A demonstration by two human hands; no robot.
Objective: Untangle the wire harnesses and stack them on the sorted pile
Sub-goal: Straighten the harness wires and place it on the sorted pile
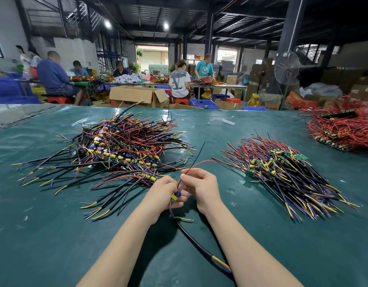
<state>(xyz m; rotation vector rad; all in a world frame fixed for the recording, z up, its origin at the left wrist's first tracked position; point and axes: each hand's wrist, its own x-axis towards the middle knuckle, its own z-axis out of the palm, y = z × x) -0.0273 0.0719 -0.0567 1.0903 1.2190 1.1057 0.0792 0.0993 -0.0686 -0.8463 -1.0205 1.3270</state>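
Note:
A big tangled heap of wire harnesses (121, 146), black, red, yellow and purple, lies on the green table at the left. The sorted pile (282, 175) lies to the right, its wires running one way. Between them, near the table's front, my left hand (162, 193) grips one harness (175, 196) by its small board with yellow and blue parts. My right hand (201, 187) pinches that harness's red wire, which arcs up to the right. Its thick black cable (196, 243) trails toward me between my forearms.
A third heap of mostly red wires (342, 127) sits at the far right edge of the green table (54, 235). Small scraps lie at the far side. Beyond the table, several people work among cardboard boxes, blue crates and a standing fan.

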